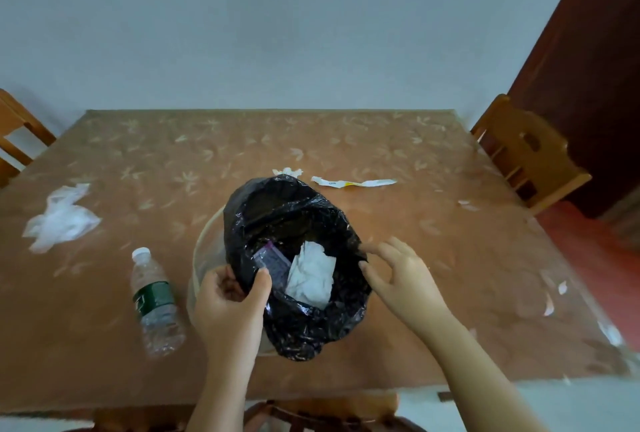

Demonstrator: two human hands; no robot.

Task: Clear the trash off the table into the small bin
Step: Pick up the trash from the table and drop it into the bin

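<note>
A small pale bin [204,255] stands on the brown table [381,258], lined with a black bin bag [298,210]. Inside the bag lie a crumpled white tissue [311,276] and a small purple packet [272,260]. My left hand [230,303] pinches the bag's near left rim. My right hand [401,276] hovers at the bag's right rim with fingers spread, fingertips touching the plastic. On the table lie a plastic water bottle [156,303], a clear crumpled plastic bag [60,218], a torn white and yellow wrapper [353,183] and a white scrap [287,171] behind the bin.
Small white scraps [554,296] are scattered along the table's right edge. Wooden chairs stand at the left [17,134], the right [526,151] and the near side [329,411]. A dark wooden door [595,68] is at the far right.
</note>
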